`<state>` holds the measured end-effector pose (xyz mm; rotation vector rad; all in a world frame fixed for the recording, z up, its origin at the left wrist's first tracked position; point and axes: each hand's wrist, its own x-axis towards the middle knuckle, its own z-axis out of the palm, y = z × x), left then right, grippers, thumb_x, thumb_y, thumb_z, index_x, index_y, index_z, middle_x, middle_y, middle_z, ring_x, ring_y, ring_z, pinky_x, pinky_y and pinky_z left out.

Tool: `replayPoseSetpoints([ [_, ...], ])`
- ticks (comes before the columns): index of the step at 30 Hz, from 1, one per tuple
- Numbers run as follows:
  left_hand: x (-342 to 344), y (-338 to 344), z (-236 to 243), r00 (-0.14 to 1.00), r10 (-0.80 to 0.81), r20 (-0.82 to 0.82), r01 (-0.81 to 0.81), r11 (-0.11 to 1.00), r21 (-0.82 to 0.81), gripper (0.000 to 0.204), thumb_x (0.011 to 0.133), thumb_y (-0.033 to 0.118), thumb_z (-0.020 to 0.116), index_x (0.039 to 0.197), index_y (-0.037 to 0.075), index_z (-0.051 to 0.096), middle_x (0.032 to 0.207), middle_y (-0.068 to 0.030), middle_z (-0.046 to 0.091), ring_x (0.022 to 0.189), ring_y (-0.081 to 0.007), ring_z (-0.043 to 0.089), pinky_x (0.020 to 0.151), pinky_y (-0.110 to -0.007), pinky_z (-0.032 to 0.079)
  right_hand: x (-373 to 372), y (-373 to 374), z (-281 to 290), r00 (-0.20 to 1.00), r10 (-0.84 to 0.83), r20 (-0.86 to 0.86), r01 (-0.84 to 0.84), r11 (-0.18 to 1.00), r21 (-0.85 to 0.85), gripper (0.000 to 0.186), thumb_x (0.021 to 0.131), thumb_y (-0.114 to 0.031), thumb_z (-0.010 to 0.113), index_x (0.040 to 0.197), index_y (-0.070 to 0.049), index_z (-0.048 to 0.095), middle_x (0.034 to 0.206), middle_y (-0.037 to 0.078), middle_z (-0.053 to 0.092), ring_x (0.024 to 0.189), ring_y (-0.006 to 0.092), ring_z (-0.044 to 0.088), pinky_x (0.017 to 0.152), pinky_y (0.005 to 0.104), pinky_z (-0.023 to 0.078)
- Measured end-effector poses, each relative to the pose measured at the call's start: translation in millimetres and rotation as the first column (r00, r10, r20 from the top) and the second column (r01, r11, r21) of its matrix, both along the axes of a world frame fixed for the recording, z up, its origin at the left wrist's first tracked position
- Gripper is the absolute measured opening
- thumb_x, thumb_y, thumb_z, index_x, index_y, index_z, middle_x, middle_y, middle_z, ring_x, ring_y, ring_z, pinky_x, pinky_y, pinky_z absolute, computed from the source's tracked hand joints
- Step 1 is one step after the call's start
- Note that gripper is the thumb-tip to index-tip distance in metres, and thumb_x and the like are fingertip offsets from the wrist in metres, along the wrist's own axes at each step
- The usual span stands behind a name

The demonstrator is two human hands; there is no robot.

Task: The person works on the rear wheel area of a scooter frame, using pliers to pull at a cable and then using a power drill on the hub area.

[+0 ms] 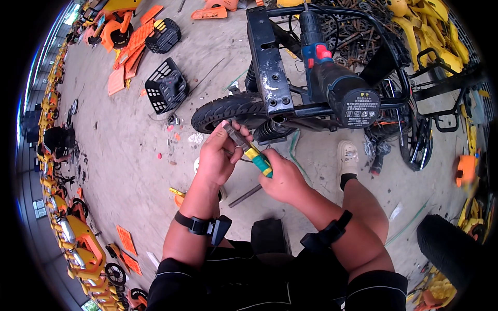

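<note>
My right hand (284, 177) is wrapped round the green and yellow handle (262, 163) of a hand tool with a metal head (236, 135). My left hand (218, 155) is closed at that head, its fingertips around it; what else it pinches is hidden. A thin dark cable hangs between my hands. Just beyond them are the black tire (218, 111) and coiled shock absorber (272, 130) of a black metal vehicle frame (272, 78). A blue and black cordless drill (324, 70) lies on the frame, its battery end toward me.
Black baskets (166, 83), orange panels (124, 243) and a metal bar (244, 196) lie on the concrete floor (119, 160). Yellow vehicles (78, 238) line the left. A person in black (57, 140) is far left. Rusty metal parts (358, 36) and yellow panels (436, 36) are piled at right.
</note>
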<state>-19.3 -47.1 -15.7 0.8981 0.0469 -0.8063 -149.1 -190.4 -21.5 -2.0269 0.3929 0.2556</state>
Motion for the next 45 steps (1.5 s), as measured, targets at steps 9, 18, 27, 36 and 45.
replayPoseSetpoints([
  [9,-1.8,3.3,6.0,1.000,0.029,0.011,-0.031,0.969,0.244,0.031,0.107,0.032,0.045,0.108,0.006,0.060,0.094,-0.0063,0.066,0.074,-0.0090,0.058,0.047,-0.020,0.031,0.3,8.2,-25.0,0.993,0.083,-0.080,-0.002,0.710,0.704,0.028,0.085,-0.009,0.054,0.111,-0.003,0.058,0.092,0.008,0.068,0.079,0.0182,0.063,0.065,0.0336,0.049],
  [18,-1.0,14.1,-1.0,0.999,0.045,-0.004,-0.042,0.957,0.288,0.032,0.107,0.031,0.046,0.112,0.005,0.063,0.095,-0.0049,0.069,0.064,-0.0045,0.054,0.044,-0.019,0.028,10.0,-2.3,-2.6,0.927,0.318,-0.200,0.062,0.396,0.916,0.049,0.080,-0.009,0.050,0.128,0.000,0.052,0.108,0.013,0.067,0.091,0.0172,0.066,0.059,0.0270,0.049],
  [27,1.0,20.0,2.2,0.997,0.028,-0.069,-0.012,0.975,0.223,0.029,0.105,0.028,0.052,0.112,0.003,0.065,0.090,-0.0011,0.063,0.067,-0.0051,0.044,0.047,-0.018,0.030,13.4,-3.5,1.6,0.929,0.345,-0.136,0.065,0.210,0.976,0.054,0.085,-0.015,0.052,0.137,0.000,0.048,0.123,0.017,0.062,0.106,0.0276,0.067,0.071,0.0339,0.058],
  [36,0.7,25.3,-1.4,0.991,-0.004,-0.132,0.025,0.987,0.157,0.029,0.106,0.032,0.049,0.116,0.007,0.060,0.086,-0.0034,0.062,0.052,-0.0070,0.039,0.044,-0.021,0.031,14.0,0.6,1.0,0.934,0.358,-0.009,-0.005,0.039,0.999,0.060,0.084,-0.020,0.055,0.139,0.000,0.047,0.125,0.017,0.061,0.109,0.0281,0.065,0.073,0.0356,0.059],
  [45,-1.0,16.8,-4.1,0.990,-0.010,-0.144,0.011,1.000,0.005,0.026,0.104,0.028,0.055,0.115,0.005,0.061,0.086,-0.0023,0.063,0.053,-0.0061,0.039,0.046,-0.021,0.031,17.9,-3.1,7.8,0.923,0.384,-0.007,-0.003,0.025,1.000,0.068,0.074,-0.015,0.053,0.140,-0.001,0.047,0.126,0.017,0.061,0.109,0.0276,0.064,0.074,0.0358,0.059],
])
